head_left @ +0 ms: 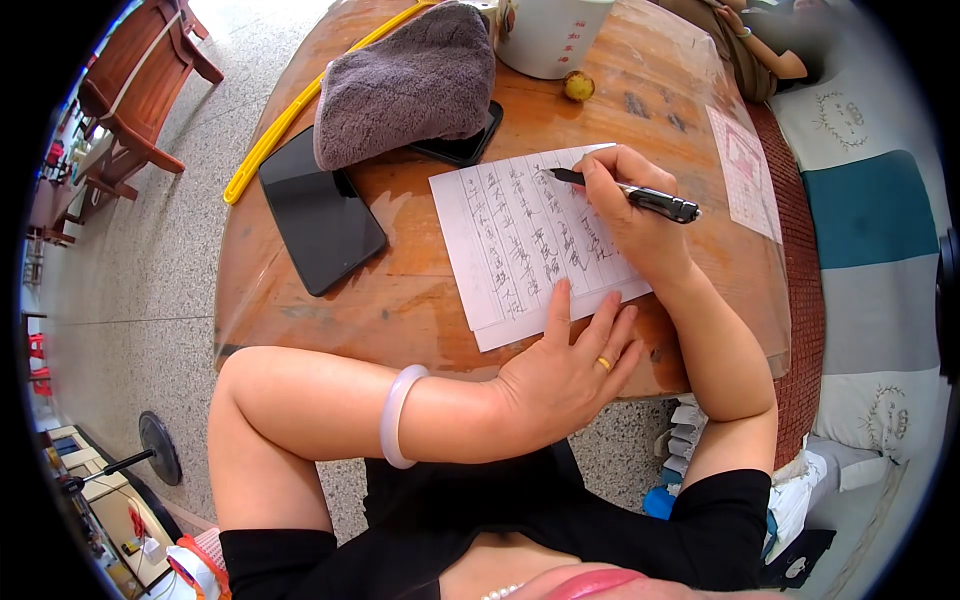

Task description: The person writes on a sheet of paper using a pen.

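Note:
A black pen is gripped in my right hand, its tip at the upper part of a lined sheet of paper. Columns of handwritten characters cover much of the sheet. My left hand lies across the paper's lower edge, fingers spread, with a ring on one finger and a pale bangle on the wrist. Another sheet shows beneath the written one. Left of the paper rests a dark phone, partly under a grey towel. A second black phone also sticks out from under the towel.
A yellow strap-like strip runs along the wooden table's left edge. At the back stand a white container and a small round yellowish fruit. A pink printed sheet lies right. Another person sits at the upper right.

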`<state>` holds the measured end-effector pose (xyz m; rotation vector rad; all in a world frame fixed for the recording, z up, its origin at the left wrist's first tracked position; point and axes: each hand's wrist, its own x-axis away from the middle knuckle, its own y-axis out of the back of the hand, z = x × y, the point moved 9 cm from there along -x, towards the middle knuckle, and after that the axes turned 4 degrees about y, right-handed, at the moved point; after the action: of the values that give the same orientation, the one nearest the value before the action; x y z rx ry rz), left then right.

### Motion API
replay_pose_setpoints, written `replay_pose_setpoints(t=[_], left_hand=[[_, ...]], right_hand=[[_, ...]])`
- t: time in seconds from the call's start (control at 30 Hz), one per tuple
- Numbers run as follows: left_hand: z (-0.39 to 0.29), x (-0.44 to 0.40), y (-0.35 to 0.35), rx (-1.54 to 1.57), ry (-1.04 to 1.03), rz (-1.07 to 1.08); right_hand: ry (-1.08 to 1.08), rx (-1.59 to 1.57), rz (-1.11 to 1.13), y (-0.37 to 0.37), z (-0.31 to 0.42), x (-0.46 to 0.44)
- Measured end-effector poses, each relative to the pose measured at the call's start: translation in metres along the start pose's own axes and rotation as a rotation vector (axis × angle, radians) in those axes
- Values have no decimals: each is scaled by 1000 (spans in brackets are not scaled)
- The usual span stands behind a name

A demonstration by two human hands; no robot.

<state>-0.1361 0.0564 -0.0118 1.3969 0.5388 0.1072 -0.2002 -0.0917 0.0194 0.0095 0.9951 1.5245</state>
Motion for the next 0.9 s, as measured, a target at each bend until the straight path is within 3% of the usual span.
replay_pose_setpoints(t=[0.23,0.33,0.53,0.9], left_hand=[[0,0,-1,-1,-5,6],[0,-1,-1,-7,-4,9],[0,0,1,-11,-5,9],[1,-1,0,-4,-11,4]], right_hand=[[-200,-257,-193,11,-22,5],[-258,-257,-159,12,-23,6],[-188,-233,-188,27,-19,5],[-322,-316,-202,35,-29,8]])
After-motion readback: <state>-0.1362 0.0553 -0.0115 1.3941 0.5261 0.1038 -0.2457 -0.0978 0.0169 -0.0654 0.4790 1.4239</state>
